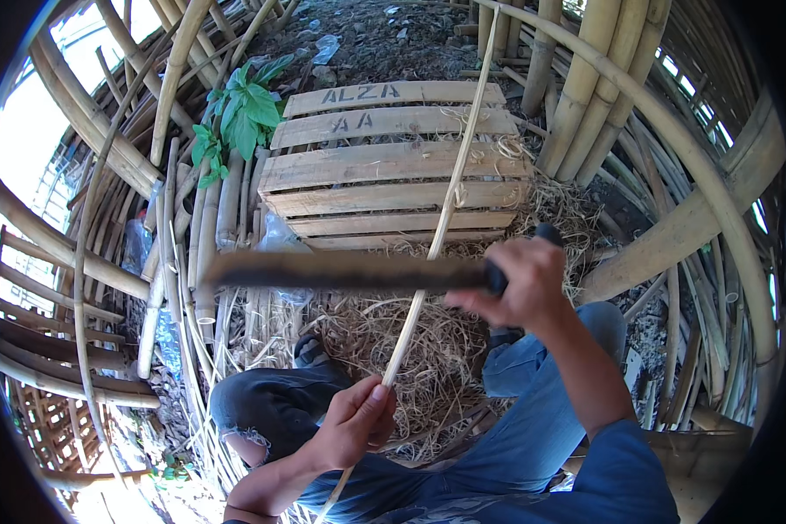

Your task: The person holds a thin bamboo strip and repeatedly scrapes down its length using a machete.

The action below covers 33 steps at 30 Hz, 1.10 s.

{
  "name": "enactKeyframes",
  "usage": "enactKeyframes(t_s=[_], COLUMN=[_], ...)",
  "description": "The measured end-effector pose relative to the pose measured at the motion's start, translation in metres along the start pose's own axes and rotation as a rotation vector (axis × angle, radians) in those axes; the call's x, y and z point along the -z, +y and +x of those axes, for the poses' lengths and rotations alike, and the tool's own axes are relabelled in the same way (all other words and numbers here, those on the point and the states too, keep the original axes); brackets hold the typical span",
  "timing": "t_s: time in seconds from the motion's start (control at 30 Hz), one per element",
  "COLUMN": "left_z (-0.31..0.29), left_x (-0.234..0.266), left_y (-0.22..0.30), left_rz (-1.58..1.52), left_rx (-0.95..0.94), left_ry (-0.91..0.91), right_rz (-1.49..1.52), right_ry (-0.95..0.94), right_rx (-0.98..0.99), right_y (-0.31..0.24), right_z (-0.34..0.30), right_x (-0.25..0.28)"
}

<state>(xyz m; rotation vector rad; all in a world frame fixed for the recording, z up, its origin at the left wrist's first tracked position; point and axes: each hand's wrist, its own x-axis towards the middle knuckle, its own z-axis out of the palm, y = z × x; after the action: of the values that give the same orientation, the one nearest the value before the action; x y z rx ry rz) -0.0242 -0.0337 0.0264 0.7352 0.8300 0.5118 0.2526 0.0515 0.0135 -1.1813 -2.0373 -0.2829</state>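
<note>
A long, pale bamboo strip (pixel 446 214) runs from below my lap up past the slatted crate. My left hand (pixel 358 423) is closed round its lower part, between my knees. In my right hand (pixel 526 278) is the black handle of a machete (pixel 349 272). Its dark blade lies nearly level, pointing left, and passes over the strip in view; whether it touches the strip I cannot tell. A small curl of shaving clings to the strip above the blade.
A wooden slatted crate (pixel 367 162) lies in front of me. Curly bamboo shavings (pixel 437 349) cover the ground between my legs. Bamboo poles (pixel 589 83) stand at the right, and more poles and canes lie along the left. A leafy green plant (pixel 246 109) grows beside the crate.
</note>
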Motion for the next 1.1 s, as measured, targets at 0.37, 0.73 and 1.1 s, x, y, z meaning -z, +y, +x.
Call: enactKeyframes(t_s=[0.37, 0.73, 1.1], left_z=[0.0, -0.005, -0.011], left_x=[0.005, 0.005, -0.007], left_y=[-0.005, -0.003, -0.002], left_rz=[-0.035, -0.027, 0.027], left_rx=[0.019, 0.045, 0.006], left_ry=[-0.059, -0.097, -0.017], right_rz=[-0.088, -0.06, -0.132], right_ry=[0.169, 0.182, 0.258], right_rx=[0.1, 0.035, 0.063], right_y=[0.004, 0.011, 0.033], right_z=[0.005, 0.008, 0.007], right_x=[-0.004, 0.005, 0.019])
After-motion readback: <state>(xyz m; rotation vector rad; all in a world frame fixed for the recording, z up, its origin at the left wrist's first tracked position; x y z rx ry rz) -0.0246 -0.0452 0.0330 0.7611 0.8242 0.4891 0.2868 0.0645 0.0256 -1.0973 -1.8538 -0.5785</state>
